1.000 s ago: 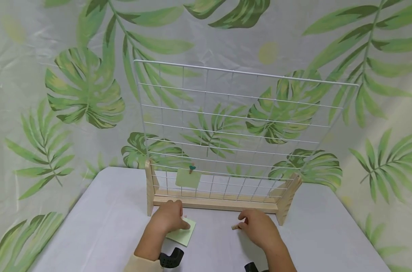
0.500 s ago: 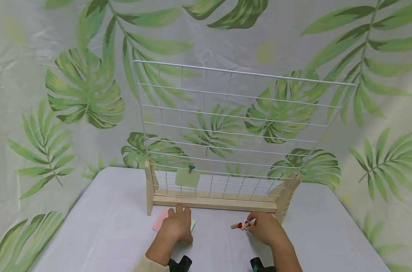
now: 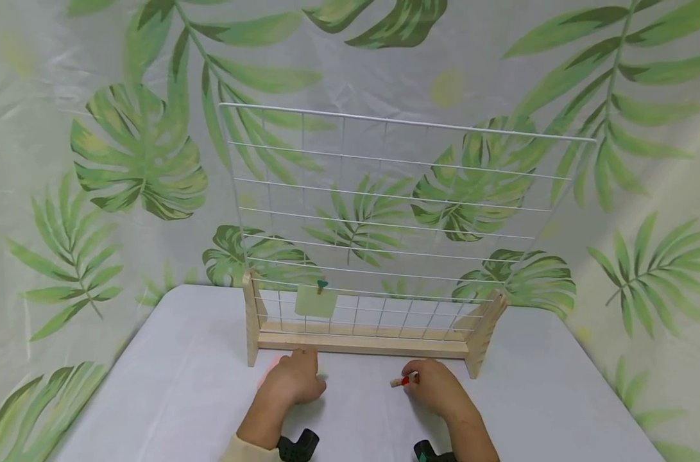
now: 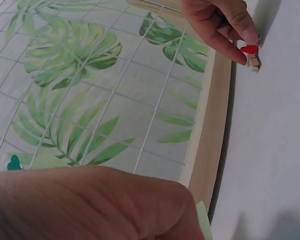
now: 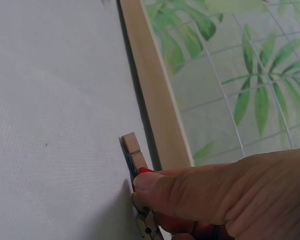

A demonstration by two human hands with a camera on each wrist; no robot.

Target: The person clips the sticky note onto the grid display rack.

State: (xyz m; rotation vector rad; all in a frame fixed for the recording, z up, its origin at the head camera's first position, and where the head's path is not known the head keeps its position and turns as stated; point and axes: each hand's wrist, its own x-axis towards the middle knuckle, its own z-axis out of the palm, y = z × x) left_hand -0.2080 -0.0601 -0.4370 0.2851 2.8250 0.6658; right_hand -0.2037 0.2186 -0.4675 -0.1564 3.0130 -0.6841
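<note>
— Materials?
— Thin white wire mesh (image 3: 384,194), square-celled, set in a smooth pale wooden stand (image 3: 361,345). Behind, a creased, leaf-printed sheet (image 3: 350,70); below, a white-covered counter (image 3: 199,385). Low on the mesh, a flat green note (image 3: 315,304) under a brown clip (image 3: 321,290) with a teal heart.
— In the right grip (image 3: 436,386)?
— Closed in a pinch on a wooden clothespin (image 5: 132,144) with a red heart, low at the counter, just in front of the stand's rail, right of its middle.
— And the left grip (image 3: 294,378)?
— Lowered over pale green paper (image 4: 205,222) near the rail. Pinching or merely resting: cannot tell, with fingertips hidden.
— Hard to make out?
— Pink paper (image 3: 269,370), mostly covered by the left grip; green paper, just a sliver. Under the right fingers, another wooden piece (image 5: 149,227), partly covered; separate or not, cannot tell.
</note>
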